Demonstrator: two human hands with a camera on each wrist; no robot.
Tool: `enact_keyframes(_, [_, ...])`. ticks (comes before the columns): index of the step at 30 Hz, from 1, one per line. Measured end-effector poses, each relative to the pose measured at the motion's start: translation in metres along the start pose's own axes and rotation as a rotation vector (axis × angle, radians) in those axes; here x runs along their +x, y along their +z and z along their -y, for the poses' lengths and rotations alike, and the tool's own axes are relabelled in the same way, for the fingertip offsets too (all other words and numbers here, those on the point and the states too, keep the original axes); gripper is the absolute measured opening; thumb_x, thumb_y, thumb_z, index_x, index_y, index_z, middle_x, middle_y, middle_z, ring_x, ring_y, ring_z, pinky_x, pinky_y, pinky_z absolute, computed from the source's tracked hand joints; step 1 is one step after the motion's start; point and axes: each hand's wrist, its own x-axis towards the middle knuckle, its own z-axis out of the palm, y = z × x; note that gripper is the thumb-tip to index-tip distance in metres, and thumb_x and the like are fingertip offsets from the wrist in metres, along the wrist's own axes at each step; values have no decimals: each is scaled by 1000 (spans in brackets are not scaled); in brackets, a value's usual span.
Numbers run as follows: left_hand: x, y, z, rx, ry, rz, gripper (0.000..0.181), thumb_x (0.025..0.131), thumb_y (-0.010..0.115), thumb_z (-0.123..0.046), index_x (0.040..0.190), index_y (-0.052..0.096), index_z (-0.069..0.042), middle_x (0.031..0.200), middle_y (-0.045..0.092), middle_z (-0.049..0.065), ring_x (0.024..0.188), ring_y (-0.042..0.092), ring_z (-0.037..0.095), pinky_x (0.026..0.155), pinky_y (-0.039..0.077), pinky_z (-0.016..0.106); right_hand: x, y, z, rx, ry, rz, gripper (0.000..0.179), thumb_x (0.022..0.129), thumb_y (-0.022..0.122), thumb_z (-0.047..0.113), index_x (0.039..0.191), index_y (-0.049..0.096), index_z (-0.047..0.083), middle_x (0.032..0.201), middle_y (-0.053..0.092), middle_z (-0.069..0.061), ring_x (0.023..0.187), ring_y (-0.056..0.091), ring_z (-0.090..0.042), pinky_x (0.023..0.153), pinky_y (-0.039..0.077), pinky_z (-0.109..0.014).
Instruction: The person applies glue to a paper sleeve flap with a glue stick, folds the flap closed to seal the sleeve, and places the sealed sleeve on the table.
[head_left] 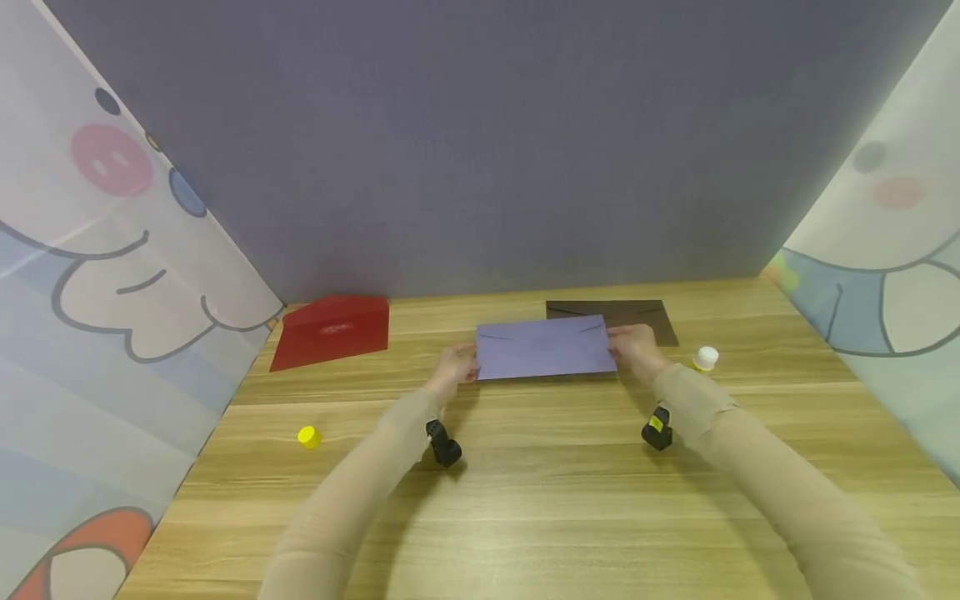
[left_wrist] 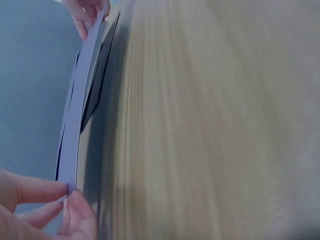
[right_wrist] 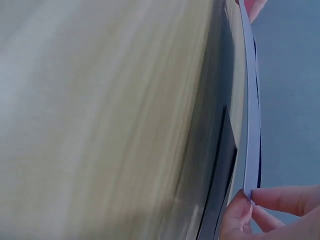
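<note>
The light-purple rectangular paper envelope (head_left: 546,348) is raised just above the wood-grain table (head_left: 540,517); I pinch one end with my left hand (head_left: 455,365), the other with my right hand (head_left: 636,346). Beyond and below its right part lies a dark brown rectangular paper envelope (head_left: 643,315); a red paper envelope (head_left: 333,333) lies well to the left. That counts three envelopes (each a different colour) and two small round pieces: a yellow one (head_left: 308,437) on the left, a white-topped one (head_left: 706,358) near my right beige sleeve (head_left: 750,450). The one I hold covers part of the dark one; the white-topped piece's base is hard to make out, and my right wrist view cuts off my left hand.
</note>
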Motion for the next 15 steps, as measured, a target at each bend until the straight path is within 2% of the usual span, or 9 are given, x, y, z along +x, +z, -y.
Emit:
enact_keyframes(3, [53, -4, 42, -19, 65, 50, 51, 77, 50, 6, 126, 47, -4, 87, 61, 9, 64, 54, 16, 62, 51, 31, 9, 0, 1, -16, 10, -5, 46, 80, 40, -7, 126, 40, -11, 131, 39, -25, 92, 50, -21, 74, 47, -23])
enact_keyframes(5, [96, -6, 76, -29, 112, 80, 54, 73, 50, 5, 126, 47, -4, 81, 61, 6, 56, 53, 15, 54, 50, 29, 14, 1, 2, -17, 9, 3, 48, 79, 39, -8, 127, 38, -11, 132, 38, -25, 88, 48, -20, 72, 47, -23])
enact_keyframes(6, [108, -4, 80, 0, 82, 66, 55, 74, 49, 6, 128, 46, -4, 82, 62, 9, 56, 52, 17, 56, 50, 32, 17, 0, 2, -14, 3, 8, 49, 78, 38, -10, 127, 36, -12, 132, 37, -26, 91, 47, -21, 75, 47, -24])
enact_keyframes(7, [121, -4, 89, -26, 123, 88, 56, 73, 48, 5, 128, 46, -4, 77, 62, 7, 52, 51, 15, 52, 49, 30, 20, 0, 2, -10, 3, 9, 50, 77, 38, -11, 128, 36, -12, 132, 36, -26, 92, 46, -23, 78, 47, -27])
enact_keyframes(8, [127, -4, 89, -26, 131, 96, 54, 74, 49, 3, 128, 46, -5, 73, 62, 6, 49, 50, 15, 50, 49, 29, 24, 1, 2, -13, 0, 8, 51, 77, 37, -11, 128, 34, -13, 133, 35, -27, 98, 46, -27, 84, 45, -30])
enact_keyframes(9, [114, -3, 74, -32, 144, 106, 52, 77, 50, 1, 128, 45, -5, 69, 60, 6, 48, 48, 14, 50, 48, 28, 27, 1, 2, -16, -1, 8, 52, 76, 37, -12, 128, 34, -13, 133, 34, -27, 105, 44, -29, 90, 43, -33])
enact_keyframes(11, [103, -1, 57, -51, 172, 120, 48, 79, 51, -1, 127, 48, -4, 60, 57, 7, 44, 46, 13, 45, 45, 27, 38, 2, -1, -21, 3, -1, 53, 75, 37, -13, 129, 34, -13, 135, 32, -26, 120, 34, -32, 99, 34, -39])
enact_keyframes(14, [60, 6, 8, -22, 127, 71, 46, 79, 50, 2, 124, 50, -4, 54, 50, 3, 42, 37, 11, 43, 39, 25, 63, 0, -14, -29, 12, -14, 55, 74, 42, -13, 128, 37, -10, 135, 33, -25, 126, 28, -36, 102, 30, -42])
enact_keyframes(15, [45, 8, -9, -17, 101, 58, 47, 79, 47, 6, 125, 49, -3, 54, 48, 2, 42, 35, 10, 44, 37, 24, 77, -2, -23, -15, -20, -16, 54, 72, 47, -11, 126, 42, -8, 131, 39, -24, 123, 34, -35, 98, 36, -40])
